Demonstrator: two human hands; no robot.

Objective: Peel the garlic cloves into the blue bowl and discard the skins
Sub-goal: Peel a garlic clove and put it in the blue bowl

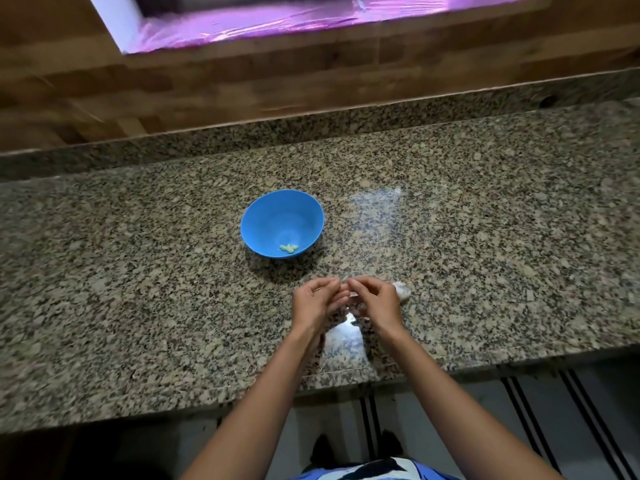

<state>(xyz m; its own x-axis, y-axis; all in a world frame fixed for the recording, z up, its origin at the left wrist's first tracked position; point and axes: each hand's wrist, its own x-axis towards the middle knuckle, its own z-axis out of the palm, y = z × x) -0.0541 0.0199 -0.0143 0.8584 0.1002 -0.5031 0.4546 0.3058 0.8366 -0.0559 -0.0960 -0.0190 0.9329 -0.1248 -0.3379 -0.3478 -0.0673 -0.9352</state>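
Head view, looking down onto a speckled granite worktop (pixel 138 271). Toward its middle, a blue bowl (pixel 249 216), upright, with a few pale peeled cloves (pixel 289 248) clustered on the near side of its floor, lying roughly left to right.

Closer to the front edge, left hand (pixel 317 299) and right hand (pixel 375 299) brought together fingertip to fingertip, both curled and pinching a small garlic clove (pixel 351 295) between them (mostly hidden by the fingers). Probably held low over the worktop to let loosened skin drop there, with the bowl just beyond for an easy toss. Direction and long axis of the held clove: impossible to tell at this size.

Just beside the right hand, toward the worktop's right edge, a white papery lump (pixel 402 292), likely remaining garlic or shed skins.
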